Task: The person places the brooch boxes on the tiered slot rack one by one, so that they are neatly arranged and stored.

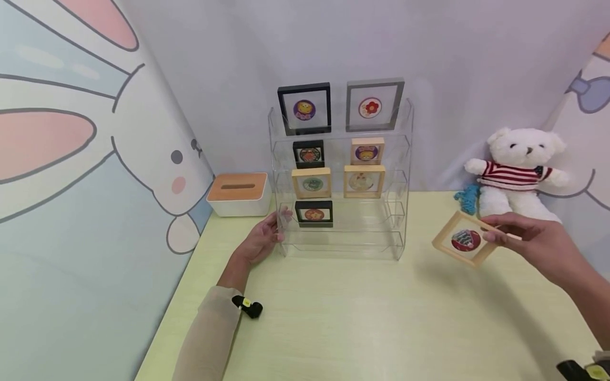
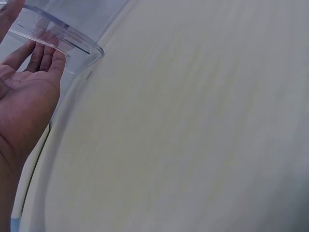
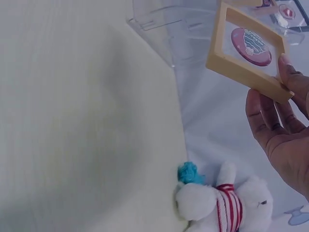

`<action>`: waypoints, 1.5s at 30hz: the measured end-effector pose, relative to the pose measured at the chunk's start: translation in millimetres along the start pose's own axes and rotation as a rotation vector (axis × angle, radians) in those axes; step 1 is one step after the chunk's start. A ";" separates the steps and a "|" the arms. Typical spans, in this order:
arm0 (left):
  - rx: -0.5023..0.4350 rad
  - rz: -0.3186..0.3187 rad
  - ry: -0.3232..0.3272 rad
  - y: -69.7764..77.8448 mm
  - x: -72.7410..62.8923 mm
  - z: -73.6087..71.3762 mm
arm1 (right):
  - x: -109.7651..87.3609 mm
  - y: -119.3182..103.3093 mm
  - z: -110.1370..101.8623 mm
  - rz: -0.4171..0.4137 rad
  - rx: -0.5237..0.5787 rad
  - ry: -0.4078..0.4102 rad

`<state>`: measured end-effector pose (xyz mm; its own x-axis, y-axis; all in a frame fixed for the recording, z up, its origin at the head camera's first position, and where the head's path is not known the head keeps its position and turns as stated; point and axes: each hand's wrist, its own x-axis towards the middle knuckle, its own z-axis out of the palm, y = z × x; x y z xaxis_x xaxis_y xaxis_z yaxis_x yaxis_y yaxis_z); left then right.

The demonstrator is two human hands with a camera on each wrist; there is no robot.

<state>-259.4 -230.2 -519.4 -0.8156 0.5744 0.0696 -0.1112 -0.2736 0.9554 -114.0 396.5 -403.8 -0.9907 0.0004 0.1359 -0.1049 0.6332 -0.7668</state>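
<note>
My right hand (image 1: pixel 538 243) pinches a light wooden display frame (image 3: pixel 246 78) at one corner, thumb on its front and fingers behind. Behind the frame's clear pane is a round red badge (image 1: pixel 465 240). It is held tilted above the table, right of a clear acrylic display rack (image 1: pixel 352 254). My left hand (image 1: pixel 259 241) holds the rack's left side low down, its fingers (image 2: pixel 46 58) partly seen through the clear plastic. On the rack's tiers stand several framed badges, among them a black frame (image 1: pixel 314 214) on a low tier at the left.
A white tissue box (image 1: pixel 240 206) with a wooden lid stands left of the rack. At the back right sit a white teddy bear (image 1: pixel 519 169) in a striped sweater and a small blue toy (image 1: pixel 468 199). A pale curtain hangs behind the table (image 1: pixel 357 317).
</note>
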 end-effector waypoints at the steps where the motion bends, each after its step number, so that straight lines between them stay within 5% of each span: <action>1: -0.002 0.002 0.000 -0.2 -0.2 -0.4 | 3.7 -5.5 0.2 0.003 -0.005 -0.002; 7: -0.010 0.011 -0.006 -1.5 -0.6 -2.5 | 24.6 -36.7 8.4 0.003 0.015 0.018; 32: 0.021 0.002 0.017 2.0 0.0 2.2 | 89.1 -134.9 90.6 -0.375 0.110 0.030; 45: 0.020 0.012 0.016 -1.2 0.6 -0.2 | 97.8 -141.0 135.5 -0.463 -0.060 0.029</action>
<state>-259.8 -229.6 -520.6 -0.8258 0.5588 0.0764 -0.0906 -0.2651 0.9600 -207.8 202.4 -367.4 -0.8380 -0.2712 0.4735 -0.5292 0.6155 -0.5840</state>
